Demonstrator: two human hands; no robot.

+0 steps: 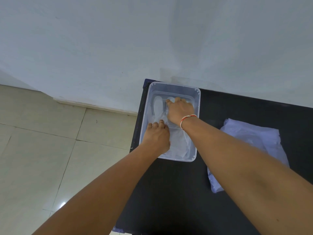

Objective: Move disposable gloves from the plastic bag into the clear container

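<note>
Gloves (158,107) blurred | hands (180,110) inside container (197,106) | fingertips hidden

No legible text anywhere.

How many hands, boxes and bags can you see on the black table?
Hands: 2, the left hand and the right hand, both inside the box
Clear container: 1
Plastic bag: 1
Total: 4
The see-through gloves in the box overlap, so I cannot count them.
</note>
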